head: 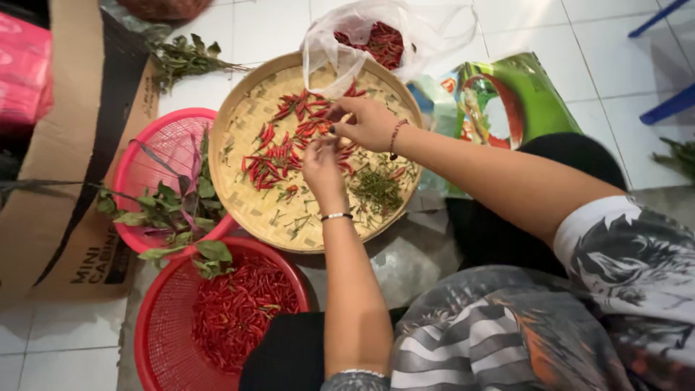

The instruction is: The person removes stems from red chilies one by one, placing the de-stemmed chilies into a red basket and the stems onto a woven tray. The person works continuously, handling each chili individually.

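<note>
lap: nearest the lens, a patterned grey and white garment over black trousers, the person seated on the tiled floor [637,43]
left hand: the left hand [322,166] rests over the middle of the woven tray [242,116], fingers curled down and pinched together on what looks like a single red chilli; the view is too small to be sure of the grip
right hand: the right hand [365,123] hovers just beyond it toward the tray's far edge, fingertips closed on a small piece among the red chillies [279,156]
doing it well: judging by the pose, one hand should steady the pod while the other nips the stem close to the cap, so no flesh tears; keep stems dropping onto the green stem pile [376,190] at the tray's right edge, apart from the pods
chillies: small, slim, bright red and glossy, many with green stalks, scattered loosely over the tray's centre
red basket: the red basket [163,326] near the tray's near-left edge holds a deep heap of red pods
pink basket: the pink basket [156,148], touching the tray's left edge, holds leafy sprigs [170,206]
plastic bag: a clear plastic bag [413,29] with more pods lies on the tray's far edge
cardboard box: the cardboard box [65,181] stands at far left
</note>
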